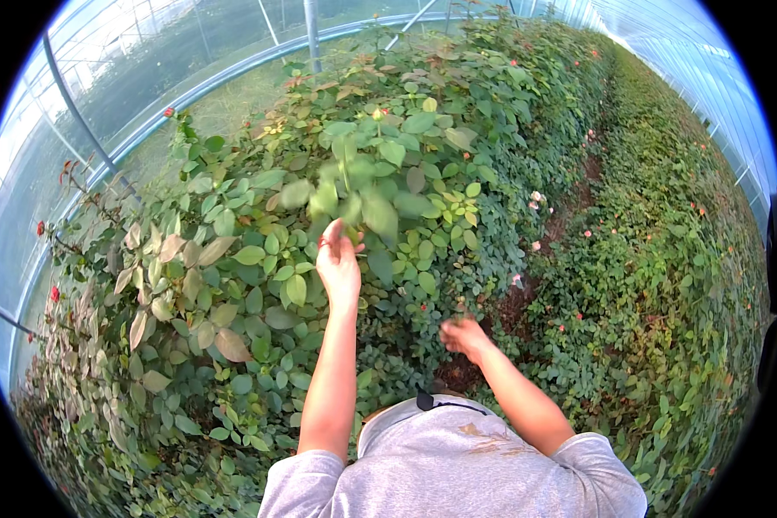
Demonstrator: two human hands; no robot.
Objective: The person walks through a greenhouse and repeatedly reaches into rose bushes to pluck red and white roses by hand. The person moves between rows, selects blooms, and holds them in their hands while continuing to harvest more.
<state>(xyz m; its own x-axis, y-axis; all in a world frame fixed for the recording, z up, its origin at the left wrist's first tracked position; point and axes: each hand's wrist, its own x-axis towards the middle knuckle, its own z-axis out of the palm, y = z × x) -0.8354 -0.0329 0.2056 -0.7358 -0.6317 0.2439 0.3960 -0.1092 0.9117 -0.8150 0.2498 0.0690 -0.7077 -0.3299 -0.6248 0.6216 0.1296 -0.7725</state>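
Observation:
My left hand [338, 259] reaches up into the rose bushes, its fingers closed around a leafy rose stem [346, 178]. Motion blurs the leaves on that stem, and the part inside my fingers is hidden. Behind the blurred leaves, a pale rosebud [379, 114] shows at the top of a shoot. Lower and to the right, my right hand [464, 337] hangs in front of my waist with curled fingers. It is blurred, so whether it holds something small cannot be told. Dense rose foliage [259, 311] surrounds my left forearm.
A narrow soil path [521, 301] runs between this bed and another row of roses [654, 311] on the right. Pink blooms [536, 196] lean over the path. Greenhouse film [168, 71] and a metal post [311, 35] stand beyond the bushes. Red roses [54, 294] dot the left side.

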